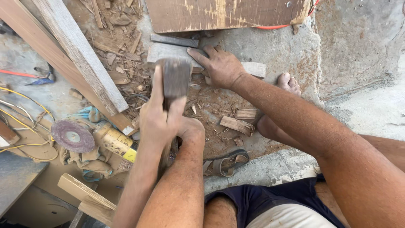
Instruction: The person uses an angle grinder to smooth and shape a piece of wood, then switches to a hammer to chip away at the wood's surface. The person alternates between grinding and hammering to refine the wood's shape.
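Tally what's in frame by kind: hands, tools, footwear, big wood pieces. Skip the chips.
Hands: 2 – left hand, right hand
Tools: 2 – adze-like tool gripped in the left hand, angle grinder
Footwear: 1 – sandal
Big wood pieces: 3 – block under the right hand, plank, board
Total: 8

It was a rough woodworking spot on a bare concrete floor (pixel 358 38). Wood chips (pixel 122 38) littered the ground ahead of the gripping hand (pixel 162 118). Planks (pixel 80 55) leaned to its left, and an angle grinder (pixel 90 137) lay among tangled cables (pixel 25 109) just beside it.
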